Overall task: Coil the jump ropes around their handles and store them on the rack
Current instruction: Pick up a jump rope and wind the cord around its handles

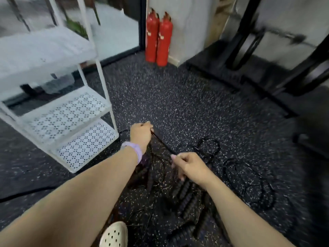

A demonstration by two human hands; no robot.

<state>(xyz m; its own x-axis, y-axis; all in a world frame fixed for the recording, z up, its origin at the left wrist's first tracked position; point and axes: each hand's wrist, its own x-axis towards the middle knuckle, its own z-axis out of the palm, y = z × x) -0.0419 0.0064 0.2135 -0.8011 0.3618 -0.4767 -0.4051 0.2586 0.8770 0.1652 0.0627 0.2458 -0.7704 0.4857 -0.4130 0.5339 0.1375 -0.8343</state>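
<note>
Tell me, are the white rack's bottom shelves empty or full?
Empty. The two lower perforated shelves of the white metal rack hold nothing.

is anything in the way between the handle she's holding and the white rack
Nothing visible. Both the left hand and right hand hold the handle just right of the rack, with only bare floor between. Loose ropes lie to the right, away from that path.

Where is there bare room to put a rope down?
Free: the white perforated rack shelves, and the speckled floor between the rack and the red fire extinguishers. Crowded: the floor under both hands, where tangled black jump ropes lie.
</note>
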